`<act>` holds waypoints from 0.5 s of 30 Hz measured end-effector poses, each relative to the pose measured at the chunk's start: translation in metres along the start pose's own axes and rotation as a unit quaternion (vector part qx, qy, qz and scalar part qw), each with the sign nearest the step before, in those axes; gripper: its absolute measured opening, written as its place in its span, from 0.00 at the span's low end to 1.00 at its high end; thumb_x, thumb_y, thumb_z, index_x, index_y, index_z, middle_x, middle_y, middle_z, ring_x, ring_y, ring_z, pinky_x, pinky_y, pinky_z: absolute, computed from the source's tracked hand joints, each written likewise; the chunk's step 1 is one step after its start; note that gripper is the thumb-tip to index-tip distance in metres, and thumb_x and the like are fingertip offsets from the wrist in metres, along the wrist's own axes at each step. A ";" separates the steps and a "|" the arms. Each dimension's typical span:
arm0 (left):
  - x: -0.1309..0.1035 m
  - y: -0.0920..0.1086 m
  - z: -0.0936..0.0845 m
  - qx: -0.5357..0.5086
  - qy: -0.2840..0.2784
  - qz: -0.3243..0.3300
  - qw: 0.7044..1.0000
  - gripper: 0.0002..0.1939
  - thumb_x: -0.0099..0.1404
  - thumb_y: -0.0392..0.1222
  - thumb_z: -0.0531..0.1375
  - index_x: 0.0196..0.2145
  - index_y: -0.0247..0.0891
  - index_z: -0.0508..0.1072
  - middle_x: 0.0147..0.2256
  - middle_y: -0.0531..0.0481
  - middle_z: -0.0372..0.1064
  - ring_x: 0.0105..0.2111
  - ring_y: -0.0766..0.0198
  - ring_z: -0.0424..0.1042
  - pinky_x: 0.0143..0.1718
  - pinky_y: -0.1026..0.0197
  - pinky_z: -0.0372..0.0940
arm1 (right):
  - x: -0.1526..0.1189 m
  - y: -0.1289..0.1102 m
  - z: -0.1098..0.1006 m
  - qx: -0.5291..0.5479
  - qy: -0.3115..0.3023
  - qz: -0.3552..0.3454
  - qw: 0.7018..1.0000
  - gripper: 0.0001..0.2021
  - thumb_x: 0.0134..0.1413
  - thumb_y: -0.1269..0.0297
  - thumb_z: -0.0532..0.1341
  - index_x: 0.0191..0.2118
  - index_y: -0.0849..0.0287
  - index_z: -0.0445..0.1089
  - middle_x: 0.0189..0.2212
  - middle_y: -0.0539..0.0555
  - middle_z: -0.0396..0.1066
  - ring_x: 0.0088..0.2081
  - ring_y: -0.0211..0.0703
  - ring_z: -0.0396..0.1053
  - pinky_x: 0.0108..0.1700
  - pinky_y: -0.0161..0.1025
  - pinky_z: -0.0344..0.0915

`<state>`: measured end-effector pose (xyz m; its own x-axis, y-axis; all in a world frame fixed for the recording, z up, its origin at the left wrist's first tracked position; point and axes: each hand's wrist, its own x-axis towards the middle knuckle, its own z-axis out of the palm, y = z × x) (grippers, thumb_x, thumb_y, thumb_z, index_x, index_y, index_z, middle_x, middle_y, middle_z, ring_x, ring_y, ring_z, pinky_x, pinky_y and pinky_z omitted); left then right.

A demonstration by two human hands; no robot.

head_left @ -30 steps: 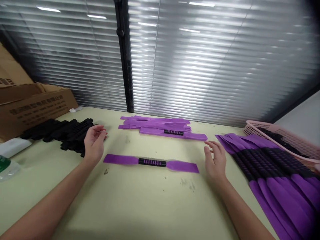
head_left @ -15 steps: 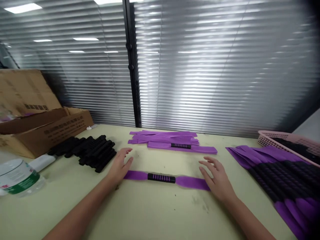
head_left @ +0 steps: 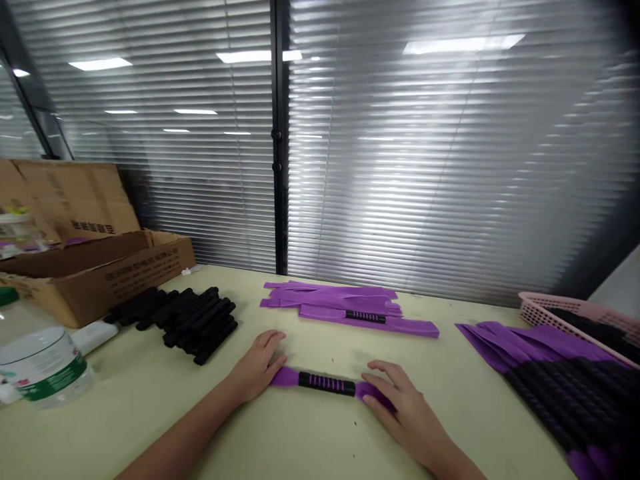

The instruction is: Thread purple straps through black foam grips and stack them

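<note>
A purple strap with a slotted black sleeve (head_left: pixel 327 383) round its middle lies flat on the pale table in front of me. My left hand (head_left: pixel 257 367) rests at the strap's left end, thumb apart from the fingers, and covers that end. Over the right end is my right hand (head_left: pixel 395 403), its fingers spread, the thumb and fingertips close to the purple band beside the sleeve. Beyond them lies a second purple strap with a black sleeve (head_left: pixel 366 317), in front of a pile of plain purple strips (head_left: pixel 325 295).
Black sleeves (head_left: pixel 200 323) lie heaped at the left, by an open cardboard box (head_left: pixel 125 273) and a clear plastic container (head_left: pixel 45 367). On the right, sleeved purple straps (head_left: pixel 565 387) are stacked before a pink basket (head_left: pixel 575 305). Window blinds (head_left: pixel 425 167) stand behind the table.
Both hands have moved inward along the strap, the right one most, now nearer the black sleeve. The camera view has tilted up, so the scene sits lower.
</note>
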<state>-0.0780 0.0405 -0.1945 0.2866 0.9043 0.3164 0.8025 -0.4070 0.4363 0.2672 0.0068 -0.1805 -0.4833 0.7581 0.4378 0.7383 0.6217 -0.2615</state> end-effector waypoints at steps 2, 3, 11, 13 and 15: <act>0.000 0.000 0.001 0.001 -0.003 0.008 1.000 0.24 0.68 0.51 0.49 0.59 0.40 0.60 0.58 0.41 0.59 0.59 0.53 0.57 0.61 0.46 0.54 | 0.001 -0.007 0.003 0.022 -0.027 0.012 0.999 0.19 0.60 0.56 0.56 0.56 0.52 0.66 0.53 0.60 0.64 0.55 0.51 0.63 0.54 0.49 0.67; 0.000 0.000 0.001 0.001 -0.003 0.011 1.000 0.25 0.68 0.52 0.49 0.59 0.40 0.60 0.58 0.41 0.59 0.59 0.54 0.56 0.61 0.46 0.54 | 0.001 -0.010 0.004 0.033 -0.039 0.019 0.998 0.21 0.60 0.56 0.56 0.57 0.52 0.65 0.54 0.60 0.64 0.55 0.51 0.63 0.54 0.49 0.66; 0.000 -0.002 0.003 -0.016 -0.014 0.014 1.000 0.24 0.68 0.51 0.50 0.59 0.39 0.61 0.58 0.41 0.59 0.59 0.54 0.57 0.61 0.47 0.53 | 0.004 -0.015 0.013 0.047 -0.065 0.051 0.995 0.19 0.59 0.57 0.57 0.55 0.52 0.68 0.48 0.59 0.68 0.51 0.51 0.65 0.53 0.48 0.66; -0.001 -0.003 0.004 -0.022 -0.007 0.014 1.000 0.24 0.68 0.51 0.50 0.59 0.40 0.61 0.58 0.41 0.59 0.59 0.54 0.57 0.61 0.47 0.53 | 0.004 -0.013 0.015 0.048 -0.064 0.059 0.995 0.18 0.58 0.57 0.57 0.53 0.51 0.69 0.46 0.58 0.68 0.49 0.50 0.67 0.49 0.45 0.69; -0.001 -0.003 0.005 -0.025 -0.001 0.014 1.000 0.24 0.68 0.51 0.50 0.59 0.41 0.61 0.58 0.42 0.60 0.59 0.54 0.57 0.61 0.47 0.53 | 0.004 -0.013 0.016 0.052 -0.068 0.062 0.994 0.16 0.59 0.57 0.57 0.51 0.51 0.71 0.44 0.58 0.69 0.46 0.49 0.69 0.46 0.42 0.71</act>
<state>-0.0783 0.0412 -0.2006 0.3100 0.8925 0.3275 0.7667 -0.4384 0.4690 0.2479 0.0054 -0.1893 -0.4562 0.8453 0.2783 0.7469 0.5337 -0.3966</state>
